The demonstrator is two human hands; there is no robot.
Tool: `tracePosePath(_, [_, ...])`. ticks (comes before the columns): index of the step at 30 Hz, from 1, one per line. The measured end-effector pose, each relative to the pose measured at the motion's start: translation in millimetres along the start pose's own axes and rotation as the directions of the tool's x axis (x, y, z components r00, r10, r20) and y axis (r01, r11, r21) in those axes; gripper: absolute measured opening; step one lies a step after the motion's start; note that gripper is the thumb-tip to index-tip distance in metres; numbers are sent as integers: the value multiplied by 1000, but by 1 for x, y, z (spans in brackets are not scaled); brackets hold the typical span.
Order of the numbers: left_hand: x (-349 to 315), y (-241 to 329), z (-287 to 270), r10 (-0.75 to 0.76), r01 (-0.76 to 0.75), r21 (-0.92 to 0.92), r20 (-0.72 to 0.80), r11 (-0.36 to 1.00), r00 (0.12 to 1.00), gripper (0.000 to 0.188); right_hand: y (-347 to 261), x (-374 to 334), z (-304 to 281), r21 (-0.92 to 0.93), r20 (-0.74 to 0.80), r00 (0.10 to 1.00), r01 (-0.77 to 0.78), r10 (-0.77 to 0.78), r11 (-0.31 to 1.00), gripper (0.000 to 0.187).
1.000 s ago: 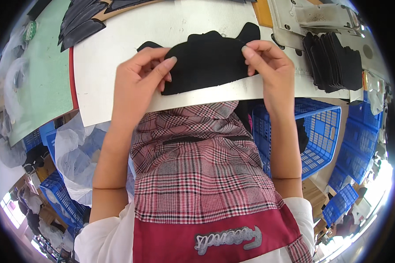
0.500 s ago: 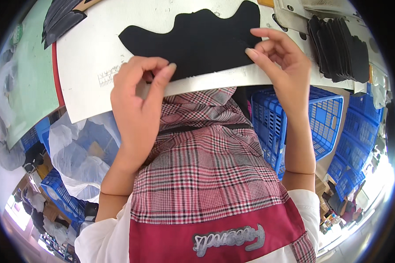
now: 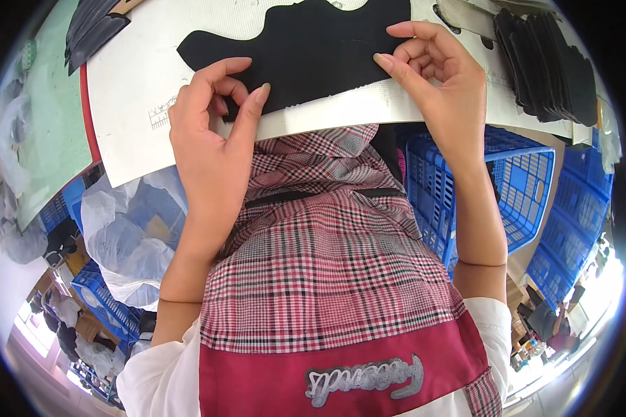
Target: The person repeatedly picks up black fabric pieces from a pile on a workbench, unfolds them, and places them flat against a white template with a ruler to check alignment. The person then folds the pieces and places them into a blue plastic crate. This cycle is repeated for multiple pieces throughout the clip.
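Observation:
A flat black cut piece (image 3: 313, 59), with a wavy far edge and a nearly straight near edge, lies on the white board (image 3: 129, 132) before me. At its left end is my left hand (image 3: 212, 132), the thumb and forefinger parted over the piece and the other fingers curled. My right hand (image 3: 442, 90) is at the right end, thumb and forefinger spread apart at the piece's edge and the other fingers loosely bent. Neither hand visibly grips the piece.
A stack of black pieces (image 3: 546, 66) stands at the right of the table, and more dark pieces (image 3: 94, 31) lie at the far left. Below the table edge are a blue crate (image 3: 522, 187) at right and a clear plastic bag (image 3: 122, 236) at left.
My left thumb and forefinger, close together before, have moved apart. The black piece sits slightly higher and further left in the picture, as the view has shifted a little.

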State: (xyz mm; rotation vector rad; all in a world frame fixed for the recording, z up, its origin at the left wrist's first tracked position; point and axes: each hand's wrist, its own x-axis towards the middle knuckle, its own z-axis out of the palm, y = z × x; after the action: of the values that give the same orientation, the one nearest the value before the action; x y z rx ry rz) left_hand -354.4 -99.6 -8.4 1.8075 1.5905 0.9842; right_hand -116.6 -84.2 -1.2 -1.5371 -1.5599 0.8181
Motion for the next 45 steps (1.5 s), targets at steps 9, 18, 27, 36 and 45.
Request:
tracePosePath(9, [0,2,4,-40,40,9,-34,999,999,29,3,-1,-1,3,-12,999,30,-30,1000,27])
tracePosePath(18, [2,4,3,20,-16,112,-33,994,999,25,3,-2,3,-37,-35,998,48,-49,998,25])
tracePosePath(27, [2,12,11,296,-266,351,-34,898,955,54,3,-3,5,-188,-27,959,273,-283,943,14])
tracePosePath(36, [-10,4,8,291,-442,388,390,808,874,103,-2,-9,10,-275,-58,967,225,-250,935,17])
tracePosePath(45, [-26,-11,-13,283,-433,426,371,794,885,98,-5,-46,28,-457,128,938,345,-323,820,67])
